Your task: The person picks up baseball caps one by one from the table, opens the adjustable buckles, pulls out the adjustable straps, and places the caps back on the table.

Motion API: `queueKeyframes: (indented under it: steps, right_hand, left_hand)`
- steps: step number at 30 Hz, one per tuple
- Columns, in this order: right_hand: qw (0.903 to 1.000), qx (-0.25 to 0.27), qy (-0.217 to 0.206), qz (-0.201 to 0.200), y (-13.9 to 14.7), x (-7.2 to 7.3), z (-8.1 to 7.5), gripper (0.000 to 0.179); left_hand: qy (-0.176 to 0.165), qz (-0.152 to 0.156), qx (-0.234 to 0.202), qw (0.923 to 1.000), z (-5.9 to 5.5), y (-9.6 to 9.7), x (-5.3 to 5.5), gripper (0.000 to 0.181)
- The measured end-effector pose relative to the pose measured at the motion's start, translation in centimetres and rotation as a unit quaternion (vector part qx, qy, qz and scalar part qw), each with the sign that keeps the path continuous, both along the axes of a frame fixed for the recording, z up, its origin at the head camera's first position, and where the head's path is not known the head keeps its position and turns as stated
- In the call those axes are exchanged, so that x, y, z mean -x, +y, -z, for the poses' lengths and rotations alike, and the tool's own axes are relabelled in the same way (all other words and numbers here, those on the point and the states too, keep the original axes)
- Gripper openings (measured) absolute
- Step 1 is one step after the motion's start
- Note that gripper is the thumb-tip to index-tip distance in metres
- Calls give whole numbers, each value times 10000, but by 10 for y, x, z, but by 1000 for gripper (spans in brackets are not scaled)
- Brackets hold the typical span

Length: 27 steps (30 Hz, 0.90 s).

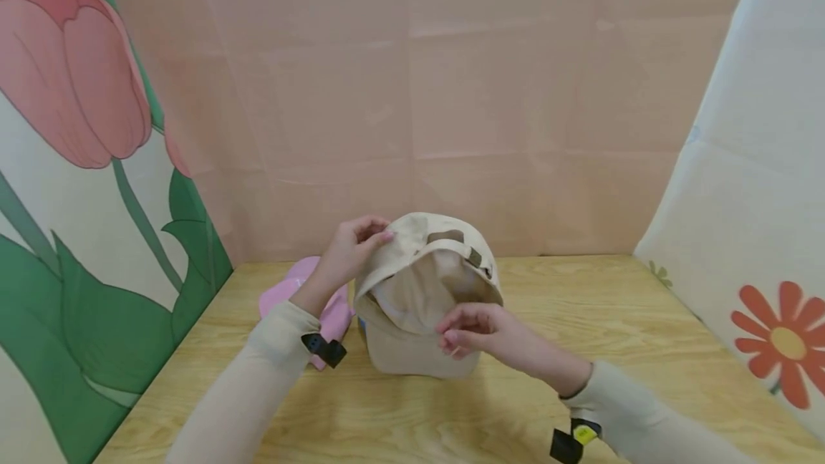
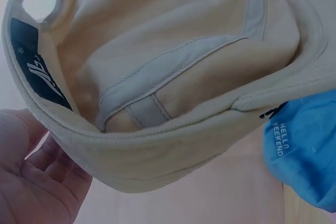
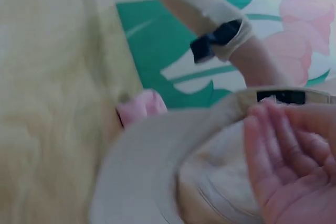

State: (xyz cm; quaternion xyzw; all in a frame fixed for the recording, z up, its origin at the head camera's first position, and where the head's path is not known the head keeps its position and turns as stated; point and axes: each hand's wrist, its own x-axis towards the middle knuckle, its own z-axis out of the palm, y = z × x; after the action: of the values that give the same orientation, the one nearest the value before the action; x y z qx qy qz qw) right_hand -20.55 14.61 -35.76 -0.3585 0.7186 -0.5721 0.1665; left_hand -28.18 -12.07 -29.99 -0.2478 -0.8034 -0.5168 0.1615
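Left hand (image 1: 348,253): raised, pinching beige cap (image 1: 415,288) at its side. Right hand (image 1: 499,335): unclenched, fingers loosely bent before cap's opening.

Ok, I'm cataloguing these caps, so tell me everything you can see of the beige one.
The beige cap, seemingly cloth, tilts at the table, hollow facing the head camera, brim lowermost. The back has an opening and a strap with a dark buckle; inside are pale seam tape and a dark label. The left hand holds its side; the right hand is near the brim, contact unclear.
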Motion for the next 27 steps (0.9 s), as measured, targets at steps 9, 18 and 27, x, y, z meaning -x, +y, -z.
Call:
queueKeyframes:
  steps: [9,18,27]
  right_hand:
    - [8906,3690,-2633,-366,-9,-8,-4,29]
    - [7838,4938,-3747,371,-16,-11,-10,30]
    - [7238,5566,-4024,661,-25,-5,-11,31]
  left_hand:
    - [-52,-105,-76,9999,4,-7,3,19]
    - [-32,-165,-158,9997,6,-10,3,19]
    - [-61,-192,-206,9996,6,-11,2,19]
